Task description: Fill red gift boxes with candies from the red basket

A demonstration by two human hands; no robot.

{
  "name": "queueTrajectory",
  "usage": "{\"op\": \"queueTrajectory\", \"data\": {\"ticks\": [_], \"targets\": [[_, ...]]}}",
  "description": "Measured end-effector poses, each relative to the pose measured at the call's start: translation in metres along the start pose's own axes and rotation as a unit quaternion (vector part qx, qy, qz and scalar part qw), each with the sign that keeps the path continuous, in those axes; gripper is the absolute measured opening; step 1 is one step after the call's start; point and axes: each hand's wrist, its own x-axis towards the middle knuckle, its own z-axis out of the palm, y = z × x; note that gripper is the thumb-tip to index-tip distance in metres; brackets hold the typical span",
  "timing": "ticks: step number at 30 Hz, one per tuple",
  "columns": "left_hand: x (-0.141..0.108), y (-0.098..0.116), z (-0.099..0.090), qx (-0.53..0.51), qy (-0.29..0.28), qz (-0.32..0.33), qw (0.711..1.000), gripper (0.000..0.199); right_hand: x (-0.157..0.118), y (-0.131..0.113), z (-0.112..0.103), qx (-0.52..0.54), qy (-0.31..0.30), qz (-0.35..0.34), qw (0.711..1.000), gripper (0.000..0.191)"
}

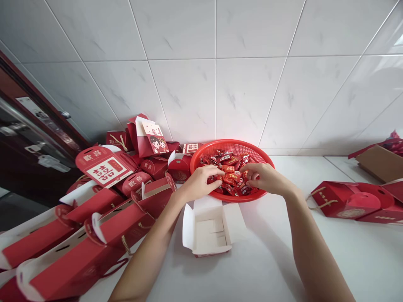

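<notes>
A red plastic basket (233, 144) holds a heap of candies (232, 176) in shiny red wrappers. Over the left of the heap is my left hand (204, 181), thumb and forefinger apart, fingertips at the candies. My right hand (267, 178) reaches in from the other side with bent fingers, a gap showing between thumb and forefinger. Neither hand visibly lifts a candy, though some fingertips are hidden. In front of the basket, between my forearms, stands an open gift box (211, 235); its white inside has no candy in it and its flaps are spread.
Many red gift boxes (126, 222), several with open tops and cord handles, crowd the left side. More red boxes (352, 201) lie at the right beside a brown cardboard box (378, 163). A tiled wall (248, 100) rises behind the white tabletop (261, 256).
</notes>
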Motion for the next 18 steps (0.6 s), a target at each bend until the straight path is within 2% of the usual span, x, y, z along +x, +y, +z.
{"op": "queueTrajectory", "data": {"ticks": [2,5,7,9,11,13,16,18], "targets": [[0.000,0.001,-0.001,-0.023,0.010,-0.010,1.000,0.024,-0.001,-0.002,-0.001,0.026,0.037,-0.030,0.999,0.027],[0.000,0.007,0.000,-0.116,0.018,-0.065,0.991,0.029,-0.006,-0.009,-0.002,0.081,0.164,-0.103,0.978,0.015],[0.001,0.012,0.002,-0.221,0.009,-0.115,0.968,0.042,-0.008,-0.018,0.002,0.090,0.256,-0.160,0.949,0.012],[0.002,0.017,0.003,-0.327,0.002,-0.154,0.932,0.056,-0.009,-0.028,0.009,0.067,0.306,-0.223,0.923,0.014],[0.002,0.020,0.004,-0.401,0.010,-0.173,0.900,0.060,-0.008,-0.037,0.020,0.034,0.308,-0.287,0.906,0.017],[0.002,0.021,0.005,-0.432,0.039,-0.174,0.884,0.056,-0.007,-0.045,0.031,-0.003,0.287,-0.326,0.901,0.022],[0.001,0.019,0.003,-0.419,0.089,-0.163,0.889,0.052,-0.006,-0.052,0.040,-0.033,0.238,-0.324,0.915,0.026],[0.000,0.018,0.000,-0.387,0.103,-0.148,0.904,0.055,-0.008,-0.055,0.041,0.006,0.207,-0.307,0.929,0.020]]}}
